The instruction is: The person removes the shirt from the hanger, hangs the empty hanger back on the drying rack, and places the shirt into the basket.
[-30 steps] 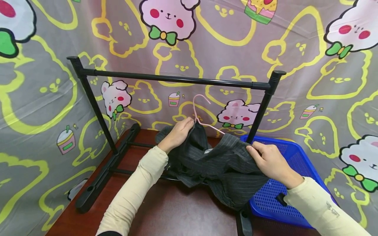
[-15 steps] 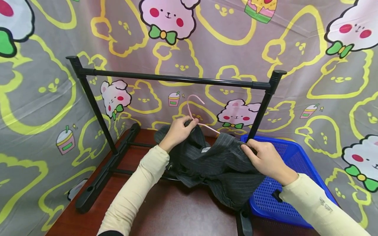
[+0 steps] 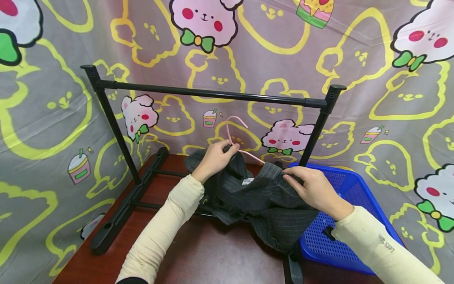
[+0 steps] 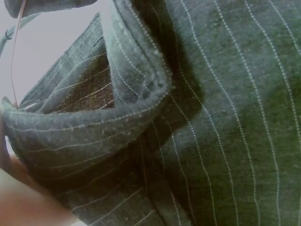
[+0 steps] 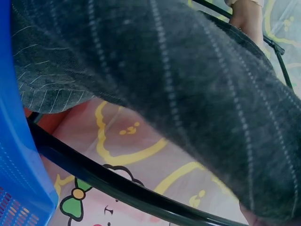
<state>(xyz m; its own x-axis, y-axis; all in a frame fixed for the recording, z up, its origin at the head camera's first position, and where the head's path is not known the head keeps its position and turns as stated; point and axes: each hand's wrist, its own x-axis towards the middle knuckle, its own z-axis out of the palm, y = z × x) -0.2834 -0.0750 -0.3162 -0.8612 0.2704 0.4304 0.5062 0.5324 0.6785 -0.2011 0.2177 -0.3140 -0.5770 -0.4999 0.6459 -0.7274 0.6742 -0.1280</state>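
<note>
A dark grey pinstriped garment (image 3: 269, 205) with a white label hangs bunched below the rack's bar, partly on a pink hanger (image 3: 252, 156). My left hand (image 3: 215, 159) pinches the neckline cloth at the base of the hanger's hook. On the other side, my right hand (image 3: 317, 189) pinches the garment's shoulder edge between thumb and fingers. One hanger arm shows in the neck opening; its far end is hidden under the cloth by the right fingertips. Striped fabric (image 4: 225, 117) fills most of the left wrist view, and a sleeve-like fold (image 5: 141, 70) crosses the right wrist view.
A black rack (image 3: 213, 93) stands on a reddish-brown table (image 3: 209, 252), its bar above and behind the hands. Right of it, under the right forearm, sits a blue perforated basket (image 3: 369, 197) with a small black item (image 3: 329, 232). Cartoon-printed cloth hangs behind.
My right hand has moved left along the shoulder edge, nearer the neck. The hanger hook shifted left, then slightly back right, and my left thumb now lies over the neckline cloth.
</note>
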